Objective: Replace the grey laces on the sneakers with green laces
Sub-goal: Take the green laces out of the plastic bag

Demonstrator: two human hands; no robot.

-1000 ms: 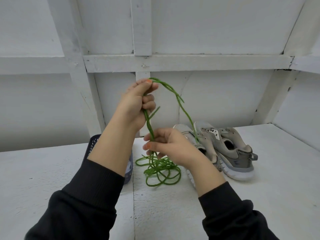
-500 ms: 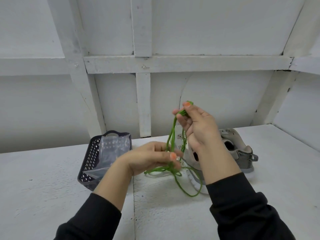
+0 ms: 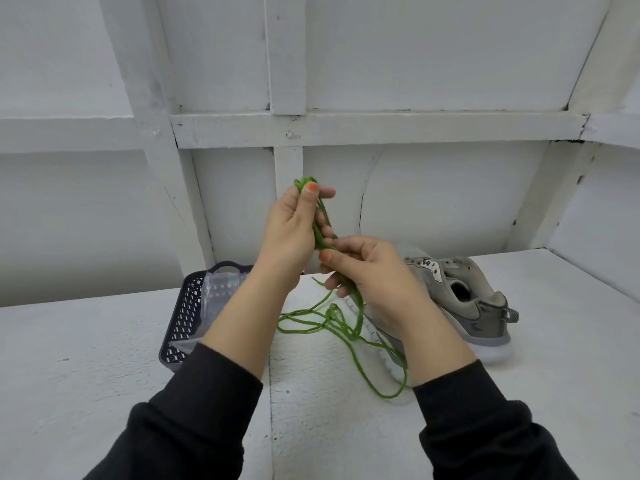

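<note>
A white tabletop runs up to a white panelled wall crossed by painted beams. At the left stands a dark slotted basket with a crumpled clear plastic bag inside it; the left forearm in its black sleeve crosses in front of the basket's right side. At the right lie two grey sneakers with pale soles, side by side. The right hand and forearm cover much of the nearer one, leaving only its sole edge and toe showing.

The green laces are held above the tabletop, between basket and sneakers. The left hand is raised, its grip pinching a bunch of looped ends between the thumb and the fingers. Just below it, the right hand has its grip curled round the same strands, thumb pressed against them. From there the laces hang in loose, tangled loops onto the tabletop, one long loop trailing across the nearer sneaker's sole. The cord is thin, round and bright green.
</note>
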